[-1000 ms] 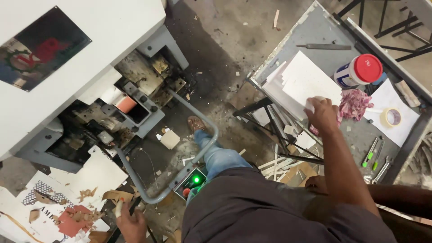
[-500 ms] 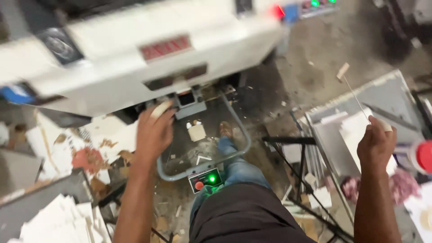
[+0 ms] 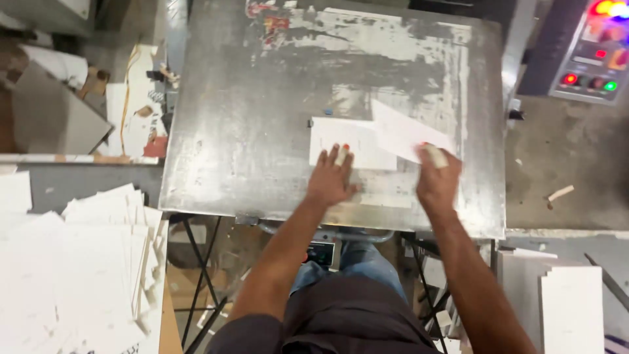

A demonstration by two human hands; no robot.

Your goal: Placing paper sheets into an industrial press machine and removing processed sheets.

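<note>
Under the left hand (image 3: 333, 178), fingers flat and spread, a white card (image 3: 350, 143) lies on the steel table (image 3: 249, 131), long axis crosswise. Just beyond the right hand's (image 3: 438, 180) pinching fingers (one fingertip taped), a second white sheet (image 3: 409, 133) tilts, overlapping the card.

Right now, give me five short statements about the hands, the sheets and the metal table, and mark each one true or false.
1. The left hand lies flat on a white sheet on the metal table. True.
2. The right hand holds a red-capped bottle. False: it holds a second white sheet by the edge.
3. The second sheet overlaps the first one. True.
4. The panel of lamps sits at the table's left side. False: it is at the upper right.
5. White sheets are stacked at the lower left. True.
</note>
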